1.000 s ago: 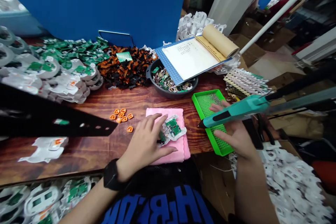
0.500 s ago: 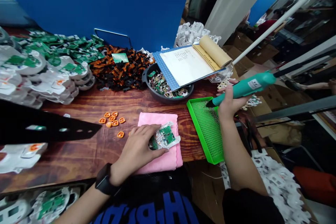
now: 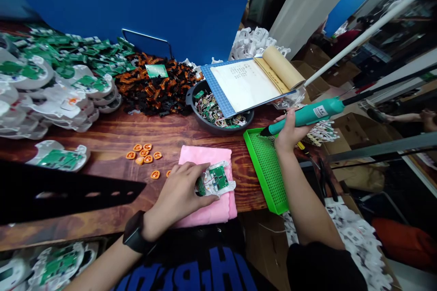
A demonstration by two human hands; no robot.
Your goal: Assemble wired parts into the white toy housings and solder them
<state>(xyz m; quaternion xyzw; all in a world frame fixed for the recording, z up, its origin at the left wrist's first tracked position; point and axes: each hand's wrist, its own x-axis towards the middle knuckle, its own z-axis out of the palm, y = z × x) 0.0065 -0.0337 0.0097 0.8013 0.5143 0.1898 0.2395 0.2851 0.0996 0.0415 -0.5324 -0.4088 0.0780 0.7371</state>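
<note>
Since half a second ago the right hand (image 3: 290, 132) has carried the teal pen-shaped electric screwdriver (image 3: 307, 116) a little up and toward the far corner of the green perforated plastic tray (image 3: 269, 173), its dark tip now over that corner rather than over the tray's middle. That hand's grip is clamped around the tool's barrel. The left hand (image 3: 182, 193) has hardly shifted: its fingers are closed on the left edge of the white plastic housing with a green circuit board (image 3: 218, 179), pinning it flat on the folded pink cloth (image 3: 211, 157) at the near edge of the brown wooden surface (image 3: 112, 136). At 3 o'clock of the cloth lies the tray; at 9 o'clock, a scatter of small orange plastic pieces (image 3: 145, 157). At 12 o'clock stands a dark round bowl of small circuit boards (image 3: 215, 113), half covered by an open notebook on a blue cutting mat (image 3: 246, 82).
</note>
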